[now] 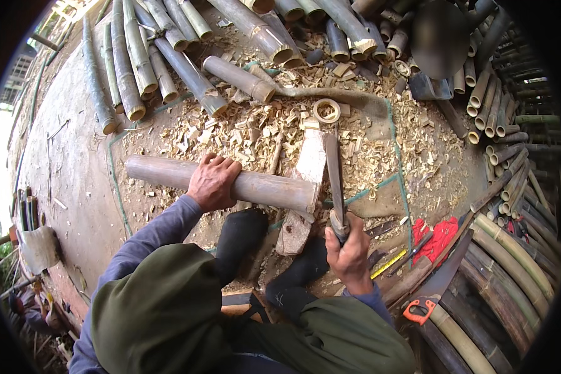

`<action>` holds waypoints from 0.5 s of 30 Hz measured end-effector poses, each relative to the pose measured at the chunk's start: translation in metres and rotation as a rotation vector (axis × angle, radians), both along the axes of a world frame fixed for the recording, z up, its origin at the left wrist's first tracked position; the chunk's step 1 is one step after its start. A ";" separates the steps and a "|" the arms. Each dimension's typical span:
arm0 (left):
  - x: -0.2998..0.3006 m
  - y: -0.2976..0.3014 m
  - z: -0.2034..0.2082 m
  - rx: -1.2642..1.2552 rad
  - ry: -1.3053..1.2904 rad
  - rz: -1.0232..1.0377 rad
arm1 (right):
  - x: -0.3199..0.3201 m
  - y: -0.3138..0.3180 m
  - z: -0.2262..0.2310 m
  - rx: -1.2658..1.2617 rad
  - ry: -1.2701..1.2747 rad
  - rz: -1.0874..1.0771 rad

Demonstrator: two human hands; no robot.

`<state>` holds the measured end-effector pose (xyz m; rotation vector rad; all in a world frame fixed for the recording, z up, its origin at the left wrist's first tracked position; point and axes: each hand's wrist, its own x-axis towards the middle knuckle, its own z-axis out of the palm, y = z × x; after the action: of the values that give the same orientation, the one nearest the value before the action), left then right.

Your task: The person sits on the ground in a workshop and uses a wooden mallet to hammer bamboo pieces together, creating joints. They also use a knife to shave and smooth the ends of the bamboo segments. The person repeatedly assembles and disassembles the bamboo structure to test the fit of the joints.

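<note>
Left hand wraps the bamboo tube near mid-length, axis running left-right, right end over the wood block, right hand clenched round the knife, blade pointing away just beside that end

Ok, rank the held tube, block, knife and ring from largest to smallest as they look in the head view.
1. Held tube: clearly longest.
2. Block: partly hidden by the tube, broader than the knife.
3. Knife: close to the block in length, and perhaps nearer the camera, so unsure.
4. Ring: clearly smallest.
</note>
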<state>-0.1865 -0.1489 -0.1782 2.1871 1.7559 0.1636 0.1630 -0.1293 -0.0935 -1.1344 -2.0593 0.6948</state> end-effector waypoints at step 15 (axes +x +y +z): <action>0.007 -0.004 -0.005 0.080 -0.003 0.019 | 0.009 0.006 -0.042 -0.301 -0.549 -0.037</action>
<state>-0.1795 -0.1530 -0.1836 2.2254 1.7985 0.2453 0.1721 -0.1229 -0.1356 -1.6784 -2.4257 0.7535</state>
